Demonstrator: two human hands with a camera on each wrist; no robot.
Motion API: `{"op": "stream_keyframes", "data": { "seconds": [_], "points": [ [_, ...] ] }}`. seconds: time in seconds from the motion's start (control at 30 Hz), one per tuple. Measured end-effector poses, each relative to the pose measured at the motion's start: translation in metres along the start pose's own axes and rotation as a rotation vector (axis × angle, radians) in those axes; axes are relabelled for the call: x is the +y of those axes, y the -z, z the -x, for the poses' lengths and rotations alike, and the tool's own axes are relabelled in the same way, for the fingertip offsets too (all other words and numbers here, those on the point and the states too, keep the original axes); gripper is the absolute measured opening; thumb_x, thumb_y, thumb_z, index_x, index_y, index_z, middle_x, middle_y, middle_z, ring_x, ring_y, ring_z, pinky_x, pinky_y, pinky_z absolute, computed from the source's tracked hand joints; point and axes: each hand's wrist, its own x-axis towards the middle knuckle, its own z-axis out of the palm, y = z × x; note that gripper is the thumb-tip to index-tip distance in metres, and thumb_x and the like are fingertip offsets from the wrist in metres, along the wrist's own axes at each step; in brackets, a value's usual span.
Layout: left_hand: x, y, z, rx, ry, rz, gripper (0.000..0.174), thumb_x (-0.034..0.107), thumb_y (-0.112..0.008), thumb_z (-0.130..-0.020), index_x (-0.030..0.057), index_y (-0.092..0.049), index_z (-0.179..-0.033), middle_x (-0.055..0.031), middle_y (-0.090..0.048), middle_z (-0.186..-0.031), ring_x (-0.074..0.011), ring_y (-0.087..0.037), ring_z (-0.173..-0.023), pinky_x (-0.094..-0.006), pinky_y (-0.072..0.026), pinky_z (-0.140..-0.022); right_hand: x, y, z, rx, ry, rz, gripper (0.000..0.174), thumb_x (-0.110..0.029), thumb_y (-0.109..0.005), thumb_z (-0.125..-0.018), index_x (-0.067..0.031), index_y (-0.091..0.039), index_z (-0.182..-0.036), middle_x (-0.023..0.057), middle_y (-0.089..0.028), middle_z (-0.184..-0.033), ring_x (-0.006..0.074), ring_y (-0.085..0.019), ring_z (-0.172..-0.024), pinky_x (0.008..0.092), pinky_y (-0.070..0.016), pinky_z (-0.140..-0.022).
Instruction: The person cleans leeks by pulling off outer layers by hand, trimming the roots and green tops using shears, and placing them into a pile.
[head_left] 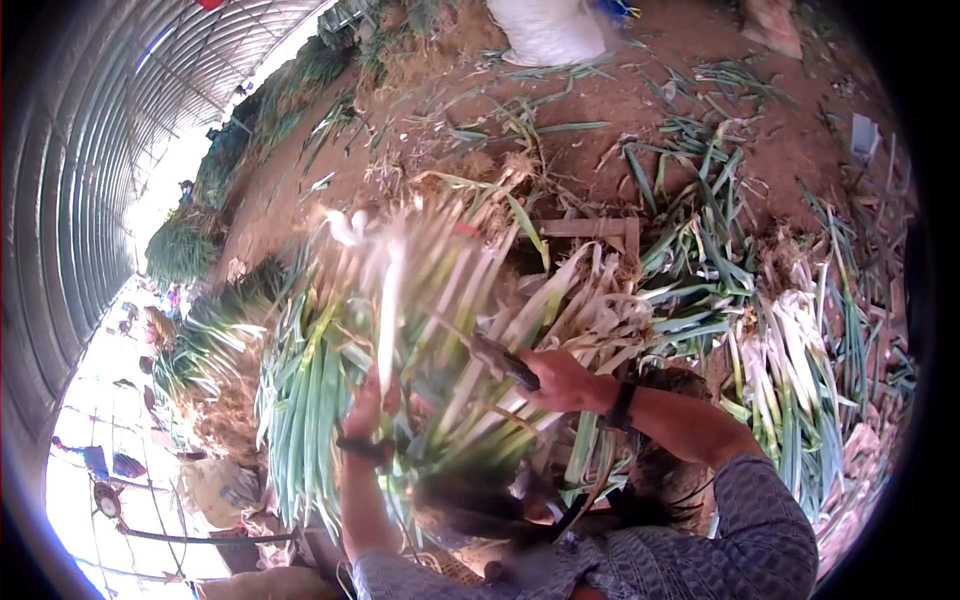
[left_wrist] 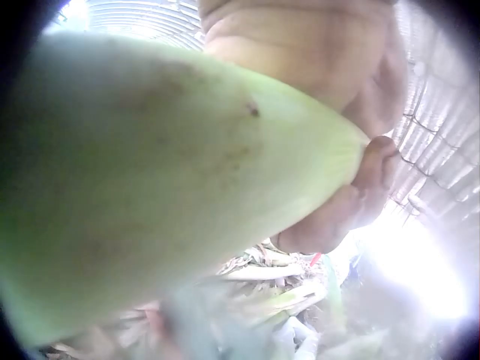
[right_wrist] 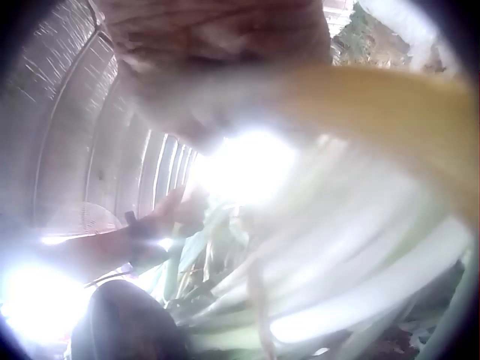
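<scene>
My left hand (head_left: 372,408) grips a long green onion with a white stalk (head_left: 391,310), which stands up from the fist in the head view. Up close in the left wrist view, a pale green stalk (left_wrist: 165,165) passes into the curled fingers of that hand (left_wrist: 300,60). My right hand (head_left: 565,382) holds a tool by its dark handle (head_left: 518,370); its far part is blurred over the onions. In the right wrist view the hand (right_wrist: 217,45) is blurred, and a yellowish strip (right_wrist: 390,97) crosses beside it; I cannot tell what it is.
Onions with green leaves (head_left: 310,400) lie left of my left hand, and a bundle with white stalks (head_left: 790,350) lies at the right. Loose leaves litter the brown soil (head_left: 590,95). A white sack (head_left: 550,30) stands at the back, near the top edge.
</scene>
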Motion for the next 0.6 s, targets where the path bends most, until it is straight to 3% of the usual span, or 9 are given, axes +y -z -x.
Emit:
{"op": "stream_keyframes", "data": {
  "seconds": [0.1,0.23,0.3,0.37,0.4,0.43,0.47,0.5,0.6],
  "points": [
    [-0.006,0.009,0.003,-0.130,-0.072,0.000,0.045,0.054,-0.037,-0.103,0.0118,-0.051,-0.107,0.0043,-0.042,-0.067,-0.0063,-0.040,-0.055,-0.0217,-0.0315,-0.048,-0.002,0.001,0.000,0.014,-0.032,-0.049,0.030,-0.021,-0.071,-0.081,-0.0046,-0.054,-0.101,0.0157,-0.059,-0.071,0.0382,-0.061,-0.062,0.0467,-0.0482,-0.058],
    [-0.013,0.005,-0.003,-0.004,-0.016,-0.223,0.042,0.049,-0.038,-0.105,0.0118,-0.058,-0.105,0.0017,-0.052,-0.071,-0.0074,-0.044,-0.056,-0.0224,-0.0342,-0.048,-0.014,0.016,-0.002,0.045,-0.083,-0.220,0.030,-0.021,-0.072,-0.082,-0.0055,-0.055,-0.100,0.0072,-0.056,-0.066,0.0245,-0.059,-0.057,0.0400,-0.0462,-0.051],
    [-0.050,-0.006,-0.024,-0.044,-0.139,-0.531,0.031,0.031,-0.050,-0.098,0.0060,-0.058,-0.114,-0.0093,-0.058,-0.088,-0.0186,-0.055,-0.076,-0.0310,-0.0443,-0.066,-0.010,0.021,-0.008,0.038,-0.290,-0.425,0.024,-0.021,-0.071,-0.085,-0.0058,-0.055,-0.095,0.0031,-0.053,-0.064,0.0173,-0.057,-0.054,0.0349,-0.0442,-0.047],
    [-0.117,-0.019,-0.051,-0.107,-0.446,-0.877,0.036,0.013,-0.061,-0.091,0.0002,-0.057,-0.124,-0.0204,-0.065,-0.106,-0.0299,-0.065,-0.096,-0.0395,-0.0544,-0.083,0.000,0.024,-0.014,0.006,-0.515,-0.686,0.021,-0.022,-0.068,-0.088,-0.0062,-0.055,-0.088,0.0009,-0.051,-0.062,0.0127,-0.055,-0.052,0.0308,-0.0426,-0.043],
    [-0.089,-0.067,-0.039,-0.196,-0.335,-1.199,0.023,0.013,-0.058,-0.091,0.0021,-0.060,-0.111,-0.0205,-0.065,-0.097,-0.0312,-0.066,-0.087,-0.0431,-0.0547,-0.075,0.012,0.023,-0.015,-0.024,-0.638,-0.844,0.021,-0.022,-0.067,-0.089,-0.0065,-0.055,-0.084,0.0006,-0.051,-0.061,0.0118,-0.054,-0.050,0.0292,-0.0419,-0.042],
    [-0.090,-0.098,-0.033,-0.245,-0.343,-1.432,0.014,0.018,-0.055,-0.093,0.0047,-0.060,-0.097,-0.0160,-0.066,-0.093,-0.0344,-0.066,-0.083,-0.0482,-0.0532,-0.072,0.022,0.022,-0.016,-0.052,-0.760,-1.001,0.022,-0.023,-0.066,-0.091,-0.0068,-0.054,-0.080,0.0004,-0.051,-0.060,0.0108,-0.053,-0.049,0.0276,-0.0412,-0.041],
    [-0.088,-0.112,-0.030,-0.254,-0.401,-1.401,0.017,0.022,-0.054,-0.094,0.0058,-0.059,-0.094,-0.0154,-0.067,-0.090,-0.0373,-0.065,-0.082,-0.0493,-0.0525,-0.072,0.029,0.021,-0.018,-0.104,-0.830,-1.050,0.032,-0.026,-0.064,-0.092,-0.0074,-0.052,-0.070,0.0019,-0.052,-0.059,0.0120,-0.051,-0.044,0.0266,-0.0420,-0.039],
    [-0.086,-0.121,-0.025,-0.264,-0.456,-1.367,0.021,0.026,-0.053,-0.096,0.0068,-0.058,-0.091,-0.0149,-0.068,-0.087,-0.0401,-0.065,-0.082,-0.0505,-0.0517,-0.073,0.030,0.021,-0.017,-0.186,-0.838,-0.982,0.032,-0.026,-0.064,-0.092,-0.0076,-0.052,-0.069,0.0023,-0.053,-0.059,0.0121,-0.050,-0.043,0.0269,-0.0421,-0.039],
    [-0.050,-0.129,-0.010,-0.321,-0.320,-1.295,0.026,0.032,-0.052,-0.097,0.0085,-0.061,-0.095,-0.0169,-0.067,-0.082,-0.0426,-0.063,-0.081,-0.0512,-0.0503,-0.074,0.013,0.026,-0.019,-0.411,-0.825,-0.789,0.033,-0.028,-0.064,-0.092,-0.0081,-0.053,-0.068,0.0035,-0.054,-0.057,0.0124,-0.048,-0.040,0.0279,-0.0431,-0.038]
  ]
}}
